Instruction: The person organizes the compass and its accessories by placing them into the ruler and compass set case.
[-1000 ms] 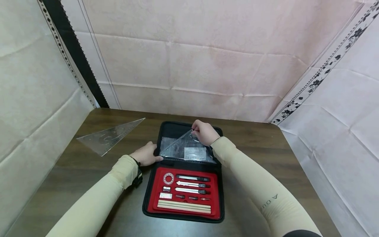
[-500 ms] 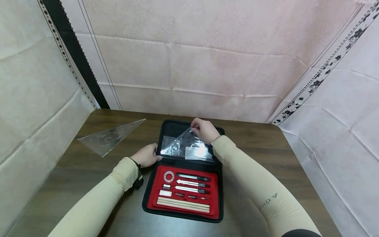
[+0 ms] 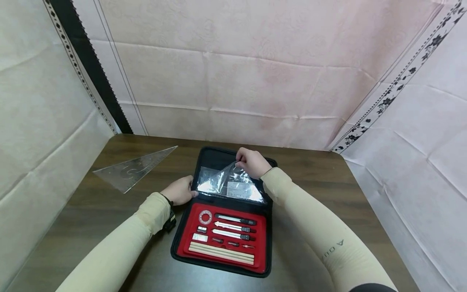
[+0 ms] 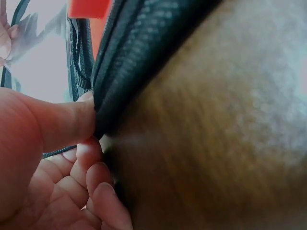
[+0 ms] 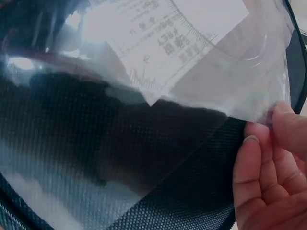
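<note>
A black zippered drawing-set case (image 3: 215,158) lies unfolded on the table, its lid toward the back. My left hand (image 3: 178,191) pinches the case's left edge near the fold, thumb over the rim in the left wrist view. Above the lid, my right hand (image 3: 251,163) pinches the corner of a clear set square (image 5: 235,91) between thumb and fingers. Its lower part lies in the lid's clear plastic pocket (image 3: 208,187), over a white printed label (image 3: 238,189). Scale marks and a curved cutout show through in the right wrist view.
A clear triangular set square (image 3: 133,170) lies on the wooden table (image 3: 84,227) at left. The red tray (image 3: 260,251) holds wooden pencils (image 3: 221,252), compasses (image 3: 230,234), a ring-shaped piece (image 3: 205,217) and small parts. Pale cloth walls (image 3: 226,81) stand around the table.
The set square's held corner has sunk slightly toward the lid, and the pocket film looks more creased. The case's front end has shifted a little left. The left hand keeps its hold.
</note>
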Demonstrator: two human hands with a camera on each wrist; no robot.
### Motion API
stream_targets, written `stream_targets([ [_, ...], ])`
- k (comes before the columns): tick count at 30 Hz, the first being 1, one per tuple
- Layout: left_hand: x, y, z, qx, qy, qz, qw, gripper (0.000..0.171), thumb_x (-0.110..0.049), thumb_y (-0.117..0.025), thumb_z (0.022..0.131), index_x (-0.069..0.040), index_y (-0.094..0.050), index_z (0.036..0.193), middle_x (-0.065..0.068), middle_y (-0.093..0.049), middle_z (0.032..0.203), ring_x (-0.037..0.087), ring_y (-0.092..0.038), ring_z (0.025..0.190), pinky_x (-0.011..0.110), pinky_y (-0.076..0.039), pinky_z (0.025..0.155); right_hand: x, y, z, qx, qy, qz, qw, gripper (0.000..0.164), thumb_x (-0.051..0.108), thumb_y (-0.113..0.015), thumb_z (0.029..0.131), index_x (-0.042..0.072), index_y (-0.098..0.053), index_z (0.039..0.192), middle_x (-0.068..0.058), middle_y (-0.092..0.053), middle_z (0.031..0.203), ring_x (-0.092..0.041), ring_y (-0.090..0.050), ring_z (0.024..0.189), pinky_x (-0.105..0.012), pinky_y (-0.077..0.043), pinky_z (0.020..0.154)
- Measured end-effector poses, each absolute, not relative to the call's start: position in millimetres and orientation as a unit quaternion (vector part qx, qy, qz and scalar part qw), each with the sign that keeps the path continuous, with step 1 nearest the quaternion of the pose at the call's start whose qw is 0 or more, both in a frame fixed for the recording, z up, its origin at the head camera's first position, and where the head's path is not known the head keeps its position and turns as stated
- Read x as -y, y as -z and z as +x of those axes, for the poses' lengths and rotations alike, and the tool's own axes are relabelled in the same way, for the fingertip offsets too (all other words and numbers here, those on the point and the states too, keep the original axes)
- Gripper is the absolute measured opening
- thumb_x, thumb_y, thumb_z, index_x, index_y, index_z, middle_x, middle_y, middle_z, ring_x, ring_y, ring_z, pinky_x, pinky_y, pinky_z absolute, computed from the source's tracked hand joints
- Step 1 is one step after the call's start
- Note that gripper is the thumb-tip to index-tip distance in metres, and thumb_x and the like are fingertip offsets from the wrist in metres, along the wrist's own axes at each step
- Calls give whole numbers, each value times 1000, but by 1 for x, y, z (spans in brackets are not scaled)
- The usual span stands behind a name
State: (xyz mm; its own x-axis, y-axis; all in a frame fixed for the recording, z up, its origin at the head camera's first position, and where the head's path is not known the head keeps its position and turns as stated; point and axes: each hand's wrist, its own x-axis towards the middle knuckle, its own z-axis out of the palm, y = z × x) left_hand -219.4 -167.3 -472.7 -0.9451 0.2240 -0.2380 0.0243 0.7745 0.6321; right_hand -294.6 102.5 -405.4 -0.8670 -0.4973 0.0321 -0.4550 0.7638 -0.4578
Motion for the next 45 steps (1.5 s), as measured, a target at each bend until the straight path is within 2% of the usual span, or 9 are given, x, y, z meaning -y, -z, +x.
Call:
stream_targets([
  [3,166,474,-221,-931,-327,67,151,23,-16,-68,91,-2,-54,102,8,-56,78,20,-55,71,36,-44,67,-105,404,-294,-940,234,-243,57,13,16,-66,93,13,-58,103,-1,-60,85,-16,-57,74,-31,-48,69],
  [13,166,474,-221,-934,-318,68,148,26,-17,-69,90,-1,-54,105,8,-55,76,21,-54,71,36,-44,67,-107,405,-293,-936,230,-255,83,13,19,-66,93,15,-55,97,-1,-59,80,-16,-56,71,-31,-47,67],
  [16,166,472,-222,-937,-312,72,142,27,-17,-69,90,0,-54,105,9,-54,76,22,-53,71,37,-44,68,-106,407,-290,-938,230,-247,76,13,19,-65,94,14,-55,101,-1,-60,84,-16,-57,73,-31,-48,69],
  [25,163,471,-211,-943,-298,73,130,33,-18,-68,91,5,-54,110,12,-60,92,26,-57,87,46,-47,82,-101,413,-273,-946,177,-269,-17,28,15,-64,94,11,-58,122,-4,-56,102,-14,-58,89,-31,-50,80],
  [29,165,471,-208,-949,-280,81,124,38,-19,-70,90,8,-55,113,15,-62,96,26,-59,88,48,-48,85,-99,411,-266,-948,142,-282,-23,36,13,-62,95,13,-55,130,-6,-57,107,-15,-60,91,-31,-51,79],
  [32,167,470,-208,-952,-267,85,124,40,-23,-70,90,7,-56,114,15,-63,98,26,-59,88,47,-48,86,-99,412,-264,-951,154,-267,-4,37,14,-61,96,13,-53,132,-7,-59,110,-16,-61,93,-33,-51,80],
  [36,169,469,-205,-953,-256,83,140,40,-25,-71,89,5,-57,111,11,-62,92,24,-58,83,45,-48,83,-101,418,-265,-950,211,-225,51,37,17,-60,97,12,-52,132,-6,-61,107,-15,-60,91,-33,-50,81],
  [39,171,467,-201,-952,-254,77,154,35,-27,-72,88,2,-59,102,8,-60,82,21,-57,76,41,-49,75,-104,423,-266,-948,230,-206,83,36,18,-60,97,11,-52,131,-4,-62,105,-14,-59,87,-32,-49,78],
  [45,173,466,-198,-954,-249,73,149,31,-29,-74,86,-6,-54,79,6,-52,68,20,-50,62,33,-39,59,-108,427,-265,-947,227,-205,98,34,20,-60,97,11,-54,130,-4,-62,107,-14,-58,88,-32,-50,79],
])
